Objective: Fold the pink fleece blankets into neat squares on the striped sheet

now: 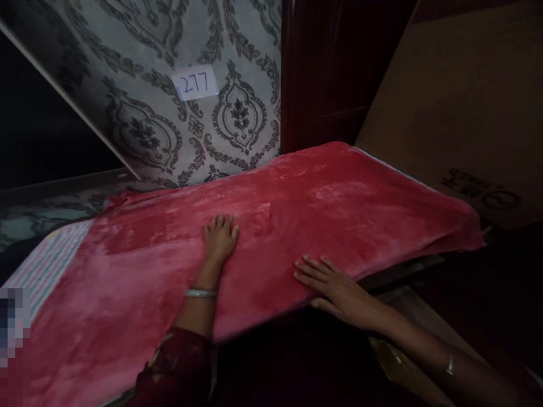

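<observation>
A red plush blanket (288, 226) lies spread over a long, flat surface. My left hand (219, 240) rests flat on the middle of it, fingers slightly apart. Near the blanket's front edge, my right hand (335, 288) lies with its fingers stretched out on the cloth and its thumb close to the edge. Neither hand holds anything. At the left end, a striped cloth (53, 260) shows from beneath the blanket. The blanket's right corner (470, 226) hangs a little over the side.
Behind stands a patterned wall panel (237, 107) bearing a paper marked 277 (195, 83). A dark red glossy panel (322, 68) is beside it. A large cardboard box (458, 107) stands at the right. A pixelated patch (12, 322) covers the lower left edge.
</observation>
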`<state>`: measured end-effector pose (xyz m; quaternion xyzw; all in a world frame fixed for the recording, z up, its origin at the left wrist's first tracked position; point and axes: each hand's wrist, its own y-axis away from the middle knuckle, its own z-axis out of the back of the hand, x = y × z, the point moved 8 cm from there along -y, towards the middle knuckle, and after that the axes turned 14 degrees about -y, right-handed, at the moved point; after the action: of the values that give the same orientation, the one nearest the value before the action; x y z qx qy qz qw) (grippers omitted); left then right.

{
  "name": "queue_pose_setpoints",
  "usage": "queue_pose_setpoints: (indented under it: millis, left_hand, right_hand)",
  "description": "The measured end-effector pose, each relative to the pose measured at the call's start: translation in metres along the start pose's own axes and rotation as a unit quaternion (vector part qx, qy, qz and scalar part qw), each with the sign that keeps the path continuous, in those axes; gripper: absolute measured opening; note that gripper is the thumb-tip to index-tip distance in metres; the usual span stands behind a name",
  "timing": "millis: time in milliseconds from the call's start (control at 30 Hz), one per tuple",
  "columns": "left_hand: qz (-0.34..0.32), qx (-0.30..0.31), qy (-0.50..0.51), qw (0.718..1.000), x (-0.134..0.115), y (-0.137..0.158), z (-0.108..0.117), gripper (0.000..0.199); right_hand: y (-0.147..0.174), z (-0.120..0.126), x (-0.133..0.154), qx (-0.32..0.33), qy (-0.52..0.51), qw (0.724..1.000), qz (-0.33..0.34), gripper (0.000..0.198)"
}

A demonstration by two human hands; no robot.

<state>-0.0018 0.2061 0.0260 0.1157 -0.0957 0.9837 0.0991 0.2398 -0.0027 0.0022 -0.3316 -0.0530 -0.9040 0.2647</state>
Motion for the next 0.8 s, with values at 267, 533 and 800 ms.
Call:
queue_pose_setpoints:
  millis: [267, 533, 800]
  left_hand:
    - [0.009, 0.003, 0.007, 1.0, -0.002, 0.01, 0.004, 0.052]
    - [0.035, 0.003, 0.05, 0.998, 0.0, 0.022, 0.0, 0.06]
    - [0.045, 0.074, 0.036, 0.996, 0.079, 0.03, -0.031, 0.067]
  right_hand:
    - [-0.11, 0.047, -0.031, -0.081, 0.056, 0.995, -0.007, 0.061]
    - [-0.205, 0.013, -0.052, -0.118, 0.183, 0.975, -0.041, 0.058]
    - [-0.202, -0.003, -0.076, -0.129, 0.208, 0.97, -0.003, 0.064]
